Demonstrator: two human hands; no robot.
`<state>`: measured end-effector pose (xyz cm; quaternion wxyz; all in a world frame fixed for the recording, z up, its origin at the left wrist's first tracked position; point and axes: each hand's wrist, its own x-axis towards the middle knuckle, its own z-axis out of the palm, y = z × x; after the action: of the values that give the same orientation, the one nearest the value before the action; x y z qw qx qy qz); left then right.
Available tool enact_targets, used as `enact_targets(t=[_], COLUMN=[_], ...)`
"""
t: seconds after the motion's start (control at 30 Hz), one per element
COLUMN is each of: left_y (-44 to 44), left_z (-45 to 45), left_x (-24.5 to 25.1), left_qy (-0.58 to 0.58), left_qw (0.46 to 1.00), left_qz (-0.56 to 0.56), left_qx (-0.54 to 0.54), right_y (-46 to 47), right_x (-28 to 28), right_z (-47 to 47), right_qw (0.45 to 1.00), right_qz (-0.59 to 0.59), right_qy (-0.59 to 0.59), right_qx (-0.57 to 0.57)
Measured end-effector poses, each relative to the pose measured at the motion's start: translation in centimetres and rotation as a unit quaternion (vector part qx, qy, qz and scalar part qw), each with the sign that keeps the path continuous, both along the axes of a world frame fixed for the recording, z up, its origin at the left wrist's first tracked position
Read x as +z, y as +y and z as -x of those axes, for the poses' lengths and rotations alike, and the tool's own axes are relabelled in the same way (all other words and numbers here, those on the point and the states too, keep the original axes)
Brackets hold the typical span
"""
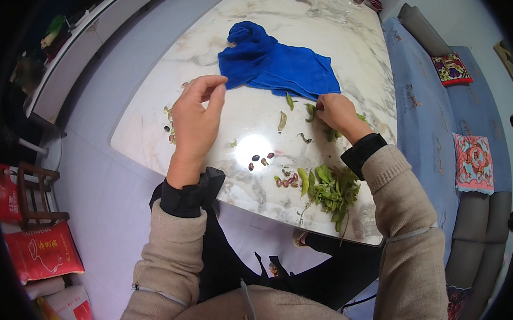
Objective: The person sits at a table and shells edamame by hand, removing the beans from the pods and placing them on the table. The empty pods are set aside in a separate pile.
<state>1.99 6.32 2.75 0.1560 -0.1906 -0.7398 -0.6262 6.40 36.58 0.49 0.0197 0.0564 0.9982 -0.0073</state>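
Note:
My left hand (195,114) hovers over the marble-patterned table (222,167), thumb and forefinger apart, tips close to the left corner of a crumpled blue cloth (295,67). Nothing shows between those fingers. My right hand (342,115) has its fingers curled at the cloth's near right edge, the tips on a green bean pod (310,113). Two more pods, one green (289,101) and one yellowish (282,121), lie left of it. A few dark and reddish beans (255,158) are loose below, and several pinkish-brown beans (286,183) sit nearer me.
A heap of green pods and leaves (330,189) lies at the table's near right edge. Bean bits (167,110) are partly hidden behind my left hand. Right of the table stands a blue-covered sofa (426,107). Red bags (46,251) and a wooden stool (38,193) are on the left.

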Motion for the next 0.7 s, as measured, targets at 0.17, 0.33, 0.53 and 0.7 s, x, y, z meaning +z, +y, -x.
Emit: enact_targets(t=[0.17,0.33,0.53,0.7], left_y=[1.2,3.6,6.2,6.7], left_z=[-1.0,-5.0,-10.2,-10.8], left_x=[-0.1,0.2,-1.1,-2.5], left_qy=[-0.107,-0.361,-0.491,-0.511], left_qw=[0.987,0.849,0.725,0.690], left_qz=[-0.050,-0.144,-0.186,-0.188], left_qx=[-0.110,-0.358,-0.446,-0.477], right_y=[0.0,-1.8,-8.6,-10.9], right_x=[2.0,8.0,8.0,5.5], right_z=[-1.2,-7.1,-16.4,-18.9], right_qw=[0.997,0.906,0.961,0.900], right_qz=[0.066,0.419,0.197,0.355], right_qy=[0.032,0.062,0.191,0.247], right_qx=[-0.038,-0.024,0.038,-0.056])
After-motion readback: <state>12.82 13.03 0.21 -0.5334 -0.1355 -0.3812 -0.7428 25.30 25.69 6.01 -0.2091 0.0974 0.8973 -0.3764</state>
